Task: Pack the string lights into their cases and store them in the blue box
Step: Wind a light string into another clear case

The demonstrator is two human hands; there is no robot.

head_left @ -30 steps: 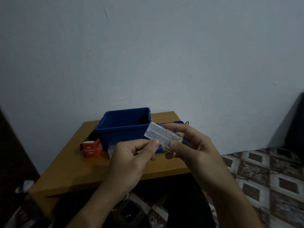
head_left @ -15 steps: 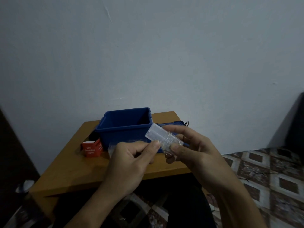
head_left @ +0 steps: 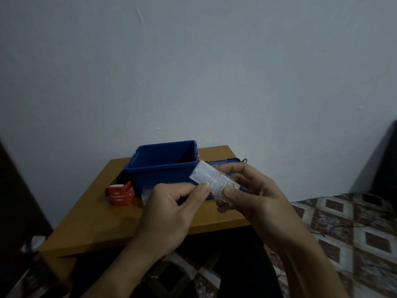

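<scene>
A clear plastic case [head_left: 206,175] with a thin string of lights wound round its near end is held above the table's front. My right hand [head_left: 255,196] grips that wound end between thumb and fingers. My left hand [head_left: 176,203] pinches the wire at the case with thumb and forefinger. Behind the hands stands the open blue box [head_left: 163,162] on the wooden table [head_left: 90,220]; I see nothing inside it. A red carton [head_left: 119,194] marked LED lights sits left of the box.
The blue lid [head_left: 225,163] lies flat to the right of the box, partly behind my right hand. Some clear wrapping [head_left: 146,193] shows between carton and left hand. A plain wall is behind the table and patterned floor tiles [head_left: 343,220] lie to the right.
My right hand has turned the case slightly, and my left thumb and forefinger have shifted a little along its wound end. The box and carton have not moved.
</scene>
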